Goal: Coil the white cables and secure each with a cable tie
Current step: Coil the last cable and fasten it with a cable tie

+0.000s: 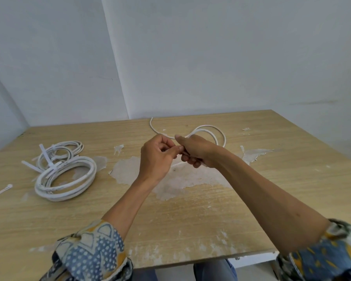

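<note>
White cable (211,131) loops just beyond the right hand (197,152), which curls round its turns; the left hand (156,157) pinches the strand right beside it. Coiling looks half done: the loose tail needs gathering in, then comes the spare cable tie (0,191) lying far off to the left hand's outer side.

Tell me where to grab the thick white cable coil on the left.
Grip the thick white cable coil at its right arc, from above: loops lie bundled there, the open centre likely admits fingers, its white cable tie juts far-left.
</note>
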